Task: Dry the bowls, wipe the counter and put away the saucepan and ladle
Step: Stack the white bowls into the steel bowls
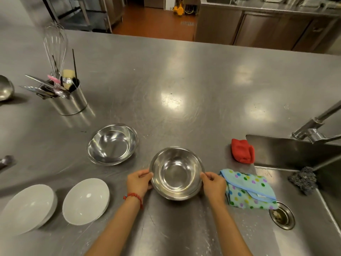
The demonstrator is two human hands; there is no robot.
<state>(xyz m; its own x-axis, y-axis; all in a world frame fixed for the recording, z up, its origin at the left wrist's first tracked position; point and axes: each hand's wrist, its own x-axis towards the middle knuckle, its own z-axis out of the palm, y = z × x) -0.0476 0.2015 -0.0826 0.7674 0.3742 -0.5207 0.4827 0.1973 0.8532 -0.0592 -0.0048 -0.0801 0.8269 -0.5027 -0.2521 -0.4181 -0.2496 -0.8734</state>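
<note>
Gleaming under ceiling lights, the scratched steel table (184, 80) fills a commercial kitchen with an orange floor (156, 21) beyond. Near its front edge, a steel bowl (176, 172) sits upright, mouth upward; the left hand (139, 182) and right hand (214, 186) pinch opposite rim edges with curled fingers (147, 174).

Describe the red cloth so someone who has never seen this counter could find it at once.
Start at the sink on the right of the steel counter. Just beyond its near-left corner lies the red cloth, bunched. Unlike the dotted blue towel nearer the person, it is plain red.
</note>
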